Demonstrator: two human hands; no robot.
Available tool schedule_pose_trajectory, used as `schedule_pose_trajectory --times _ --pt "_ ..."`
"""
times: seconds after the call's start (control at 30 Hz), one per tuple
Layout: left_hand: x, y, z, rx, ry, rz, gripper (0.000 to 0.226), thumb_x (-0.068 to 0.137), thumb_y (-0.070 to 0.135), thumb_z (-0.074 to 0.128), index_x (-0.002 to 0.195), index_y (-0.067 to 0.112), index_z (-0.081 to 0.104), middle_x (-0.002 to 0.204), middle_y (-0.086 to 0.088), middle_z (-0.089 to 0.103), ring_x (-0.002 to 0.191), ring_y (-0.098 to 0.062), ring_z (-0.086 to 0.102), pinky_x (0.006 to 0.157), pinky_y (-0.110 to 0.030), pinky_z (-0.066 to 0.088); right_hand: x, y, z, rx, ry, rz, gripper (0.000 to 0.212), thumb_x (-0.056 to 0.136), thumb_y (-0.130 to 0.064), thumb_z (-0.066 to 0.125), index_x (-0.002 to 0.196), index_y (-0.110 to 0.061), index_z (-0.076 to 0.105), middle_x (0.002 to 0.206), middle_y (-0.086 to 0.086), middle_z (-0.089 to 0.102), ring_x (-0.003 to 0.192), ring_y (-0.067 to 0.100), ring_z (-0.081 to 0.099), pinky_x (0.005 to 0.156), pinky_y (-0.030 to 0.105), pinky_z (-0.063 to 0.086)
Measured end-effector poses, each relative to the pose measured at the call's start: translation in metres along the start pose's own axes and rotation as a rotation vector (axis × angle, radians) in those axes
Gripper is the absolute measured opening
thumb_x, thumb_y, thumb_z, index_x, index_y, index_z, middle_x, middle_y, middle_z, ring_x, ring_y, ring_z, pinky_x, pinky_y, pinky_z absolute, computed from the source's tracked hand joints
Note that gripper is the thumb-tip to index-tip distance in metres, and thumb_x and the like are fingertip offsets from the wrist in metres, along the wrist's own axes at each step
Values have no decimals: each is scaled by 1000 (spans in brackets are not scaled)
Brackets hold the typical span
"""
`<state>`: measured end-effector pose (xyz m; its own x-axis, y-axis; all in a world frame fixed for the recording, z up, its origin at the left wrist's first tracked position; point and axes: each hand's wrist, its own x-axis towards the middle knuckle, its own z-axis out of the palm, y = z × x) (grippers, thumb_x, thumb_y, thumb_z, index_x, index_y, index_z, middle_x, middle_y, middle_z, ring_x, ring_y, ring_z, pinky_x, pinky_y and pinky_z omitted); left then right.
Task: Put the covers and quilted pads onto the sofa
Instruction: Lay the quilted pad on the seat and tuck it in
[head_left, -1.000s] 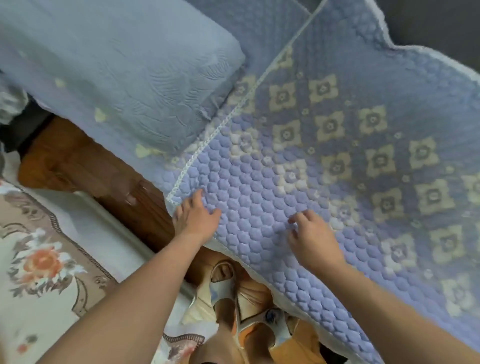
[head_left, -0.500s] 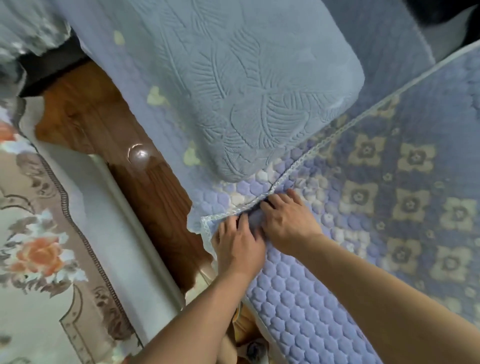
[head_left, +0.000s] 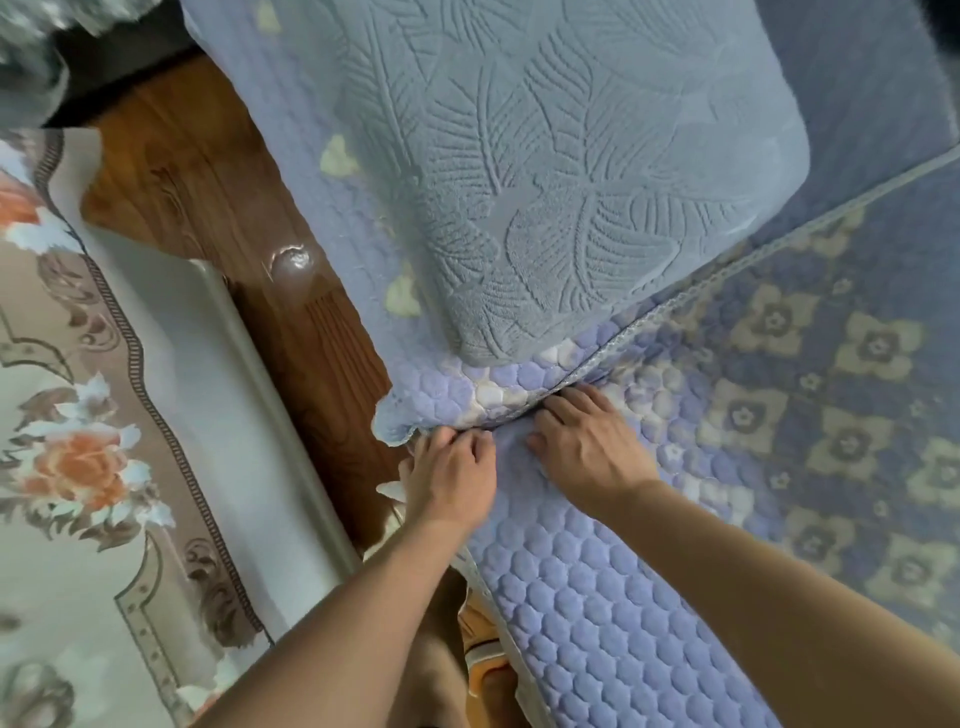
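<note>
Left hand (head_left: 451, 475) and right hand (head_left: 589, 441) press flat on quilted pad (head_left: 597, 597), cushion (head_left: 571, 182) just beyond

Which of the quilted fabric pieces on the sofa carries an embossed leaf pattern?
The grey-blue cushion above both hands; the quilted pad they press shows hexagon stitching and squares instead.

Both hands are coming together at the quilted pad (head_left: 597, 597) corner, left hand (head_left: 451, 478) beside right hand (head_left: 587, 447), tucking its edge under the cushion (head_left: 545, 171).
</note>
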<state>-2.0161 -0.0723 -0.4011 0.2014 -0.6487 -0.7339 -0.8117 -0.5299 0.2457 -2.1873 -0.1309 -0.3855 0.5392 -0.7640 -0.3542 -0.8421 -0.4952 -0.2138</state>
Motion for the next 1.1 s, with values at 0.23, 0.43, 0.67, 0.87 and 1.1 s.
schedule_pose_trajectory --times 0.23,0.43,0.67,0.87,1.1 --pt "2 31 -18 -155 -223 -151 49 109 31 23 143 7 49 149 -19 46 137 -36 41 110 -36 30 28 -24 -18 -93 -390 248 59 101 -53 20 127 -24 65 133 9 50 128 31 34 113 46 21" --pt "10 31 -31 -38 -377 -159 52 109 32 16 145 12 48 153 -15 44 139 -33 42 113 -41 34 3 -29 -18 -11 -241 478 79 94 -61 16 146 -8 44 154 20 33 149 41 13 123 53 -3" --pt "-7 69 1 190 116 289 38 97 22 40 124 18 66 117 -6 72 108 -25 68 89 -37 50 26 33 -16 19 -186 400 60 94 -54 29 118 -19 70 123 6 67 126 30 50 118 46 19" --pt "16 115 10 46 -38 441 63 96 50 36 154 25 33 154 -3 46 137 -25 46 110 -38 38 1 126 -51 -68 -82 70 36 100 -39 38 104 -21 69 112 1 69 110 29 61 102 40 39" --pt "68 175 15 -81 -354 276 85 82 88 21 152 42 34 157 4 41 142 -25 42 115 -41 34 -10 191 -40 -175 -8 282 48 98 -48 32 130 -29 61 135 9 57 128 36 48 112 60 28"
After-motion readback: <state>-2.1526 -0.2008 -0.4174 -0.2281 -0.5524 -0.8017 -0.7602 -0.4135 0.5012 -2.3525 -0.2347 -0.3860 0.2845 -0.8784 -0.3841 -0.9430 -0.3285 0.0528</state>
